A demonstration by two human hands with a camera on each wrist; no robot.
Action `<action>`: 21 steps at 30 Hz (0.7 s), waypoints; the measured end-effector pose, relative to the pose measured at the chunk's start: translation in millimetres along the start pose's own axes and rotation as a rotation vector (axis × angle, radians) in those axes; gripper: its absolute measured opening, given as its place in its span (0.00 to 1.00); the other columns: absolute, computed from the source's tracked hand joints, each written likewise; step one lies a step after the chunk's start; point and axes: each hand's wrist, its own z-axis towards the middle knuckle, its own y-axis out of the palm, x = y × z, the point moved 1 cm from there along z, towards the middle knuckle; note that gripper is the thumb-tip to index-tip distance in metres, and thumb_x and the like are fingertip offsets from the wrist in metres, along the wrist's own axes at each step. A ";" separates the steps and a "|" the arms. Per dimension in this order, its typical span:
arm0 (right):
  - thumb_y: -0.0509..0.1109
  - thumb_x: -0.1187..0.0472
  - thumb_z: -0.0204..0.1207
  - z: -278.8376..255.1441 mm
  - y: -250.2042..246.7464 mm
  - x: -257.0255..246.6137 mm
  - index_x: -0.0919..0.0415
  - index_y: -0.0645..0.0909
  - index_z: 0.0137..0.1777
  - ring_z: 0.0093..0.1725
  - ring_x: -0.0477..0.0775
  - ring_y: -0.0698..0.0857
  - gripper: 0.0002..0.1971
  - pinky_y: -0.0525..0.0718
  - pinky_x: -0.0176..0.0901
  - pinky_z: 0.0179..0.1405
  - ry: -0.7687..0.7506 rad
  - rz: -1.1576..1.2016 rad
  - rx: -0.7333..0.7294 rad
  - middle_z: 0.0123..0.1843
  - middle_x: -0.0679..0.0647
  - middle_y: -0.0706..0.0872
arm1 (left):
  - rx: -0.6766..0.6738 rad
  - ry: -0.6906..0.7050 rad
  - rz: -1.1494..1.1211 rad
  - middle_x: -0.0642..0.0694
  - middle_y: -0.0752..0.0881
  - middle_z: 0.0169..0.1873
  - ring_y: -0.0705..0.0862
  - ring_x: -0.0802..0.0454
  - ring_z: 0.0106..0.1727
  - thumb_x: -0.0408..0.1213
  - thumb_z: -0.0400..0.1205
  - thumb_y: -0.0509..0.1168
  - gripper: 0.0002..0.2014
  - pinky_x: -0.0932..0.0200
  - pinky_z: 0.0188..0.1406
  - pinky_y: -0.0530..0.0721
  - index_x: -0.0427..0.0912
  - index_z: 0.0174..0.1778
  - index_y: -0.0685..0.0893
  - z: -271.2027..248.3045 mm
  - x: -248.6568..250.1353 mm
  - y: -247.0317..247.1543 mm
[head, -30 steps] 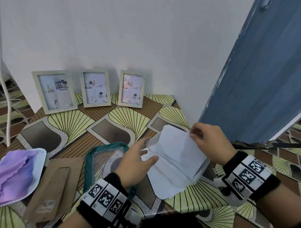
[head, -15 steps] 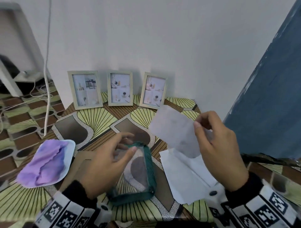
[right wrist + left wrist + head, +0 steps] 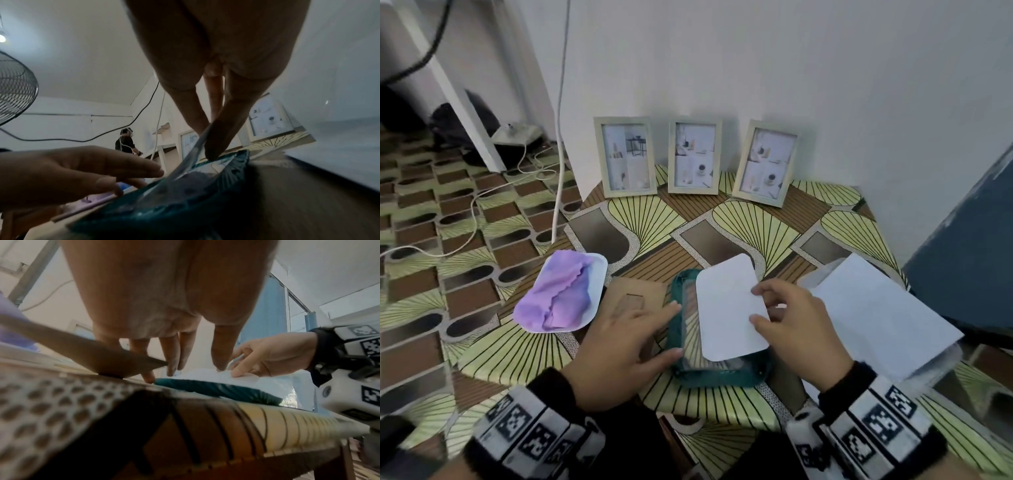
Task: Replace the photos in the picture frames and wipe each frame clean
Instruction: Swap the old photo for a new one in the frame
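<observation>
Two hands work nearest the viewer. The left hand (image 3: 619, 346) lies flat, fingers straight, against the left edge of the teal rectangular frame (image 3: 717, 375) lying on the patterned surface (image 3: 756, 222). The right hand (image 3: 796, 325) pinches the right edge of a white round-cornered photo card (image 3: 729, 308), held tilted over the frame's opening; both long axes run away from the viewer. Farther back, three pale upright frames (image 3: 694, 156) face forward against the wall.
</observation>
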 end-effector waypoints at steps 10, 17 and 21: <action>0.70 0.47 0.73 4.6 15.9 -6.6 0.50 0.77 0.71 0.61 0.56 0.82 0.25 0.82 0.50 0.55 -0.133 -0.558 -0.250 0.59 0.50 0.87 | -0.045 -0.064 0.095 0.68 0.71 0.75 0.62 0.64 0.78 0.75 0.73 0.46 0.40 0.47 0.74 0.67 0.67 0.83 0.57 -3.2 -7.0 13.7; 0.66 0.35 0.74 11.9 18.1 -11.7 0.49 0.76 0.69 0.64 0.58 0.74 0.27 0.79 0.55 0.59 -0.158 -0.791 -0.370 0.59 0.52 0.80 | -0.031 -0.026 0.059 0.69 0.68 0.76 0.62 0.65 0.78 0.70 0.76 0.56 0.38 0.48 0.75 0.65 0.65 0.83 0.57 -3.2 -7.4 13.1; 0.68 0.39 0.76 16.4 18.6 -9.2 0.57 0.79 0.66 0.70 0.57 0.71 0.26 0.75 0.53 0.68 -0.203 -0.732 -0.438 0.69 0.53 0.70 | 0.020 0.033 -0.040 0.60 0.66 0.81 0.63 0.59 0.82 0.61 0.80 0.64 0.35 0.55 0.82 0.62 0.55 0.83 0.64 -5.8 -13.4 1.2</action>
